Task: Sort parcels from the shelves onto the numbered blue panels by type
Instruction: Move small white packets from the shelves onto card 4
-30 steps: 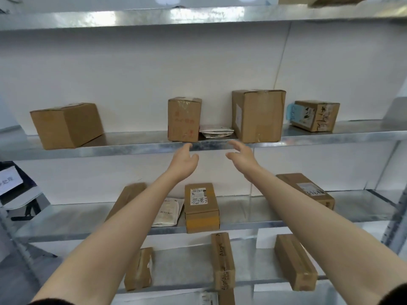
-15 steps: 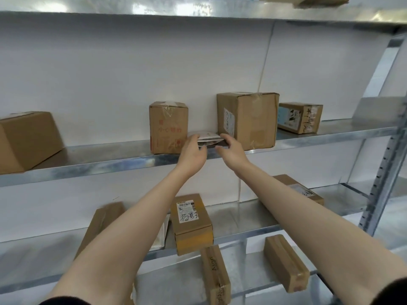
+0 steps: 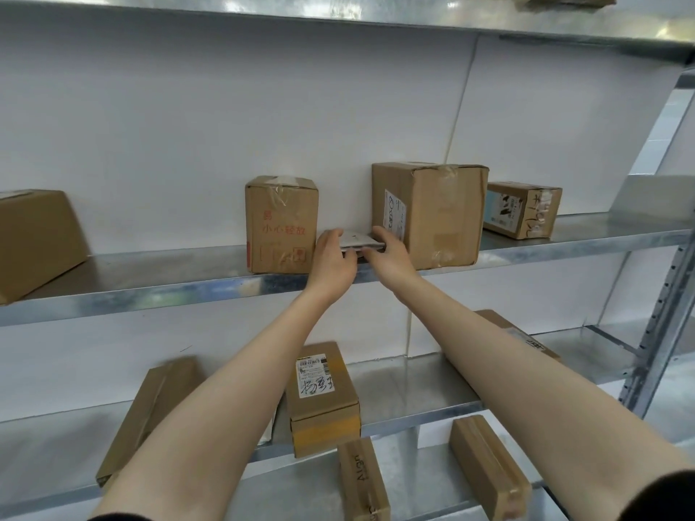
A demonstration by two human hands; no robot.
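Both hands have come up from below the shelf lip, where they hung a sec ago, and now sit on the flat parcel [image 3: 359, 240], as they did half a sec back. Our left hand [image 3: 333, 263] is at centre frame w/ fingers curled over the parcel's left end. Our right hand [image 3: 391, 257] is just beside it w/ fingers curled over the right end, so both are holding that one pale, thin packet btwn them. It sits at the front of the middle shelf [image 3: 150, 291], centre of frame, in the gap btwn the box with red writing [image 3: 281, 225] on its left and the big box [image 3: 432, 216] on its right. We see a dark shadow under its front edge but can't tell whether it's clear of the metal. Further right on the same shelf stands a small box [image 3: 522, 210] w/ black scribble and a pale label. At the far left edge a plain box [image 3: 34, 238] is partly cut off by the frame. One level down, a labelled box [image 3: 321, 392] shows btwn our forearms, a long thin box [image 3: 158, 408] lies at a slant at lower left, and another box [image 3: 526, 336] is mostly hidden behind the right forearm. Along the bottom of the frame two narrow boxes [image 3: 363, 479] lie on the lowest shelf. A grey upright post [image 3: 669, 314] runs down the right edge.
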